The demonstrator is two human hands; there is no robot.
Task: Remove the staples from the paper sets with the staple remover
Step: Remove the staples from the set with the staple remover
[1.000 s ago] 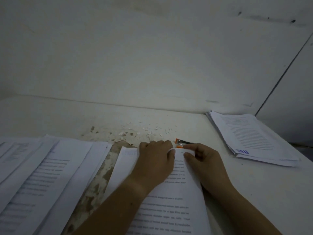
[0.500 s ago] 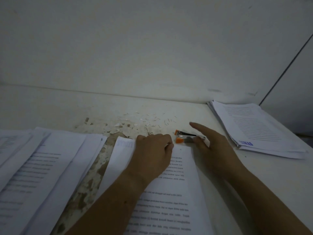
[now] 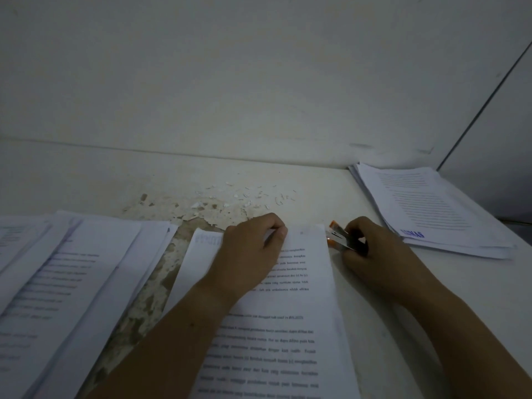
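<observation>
I've got the staple remover (image 3: 337,237) in sight: orange tips, metal body, right at the top right corner of the paper set (image 3: 288,326), its nose up against that set's right edge. From here I cannot tell whether it actually bites the paper. The right hand (image 3: 377,254) has it, fingers curled tight round the rear of the tool, wrist low over the worktop (image 3: 397,335). The left hand (image 3: 247,254) lies on the upper part of the paper set, knuckles up, fingers and thumb curled in at the top edge and pinching the sheet there. The set itself lies in the middle of the worktop, printed text facing up, running from the near edge away toward the wall (image 3: 259,82).

Moving out: just behind the hands, toward the back edge, there's a scatter of small white scraps (image 3: 247,194) on the surface. Left of the set is a worn patch (image 3: 149,298), blotchy and brownish. Beyond that, along the left edge, lies a spread of printed sheets (image 3: 72,283), overlapping one another. Over at the back right corner, well apart from the tool, sits a stack of papers (image 3: 431,214) with blue lettering on its near end. Light is dim throughout.
</observation>
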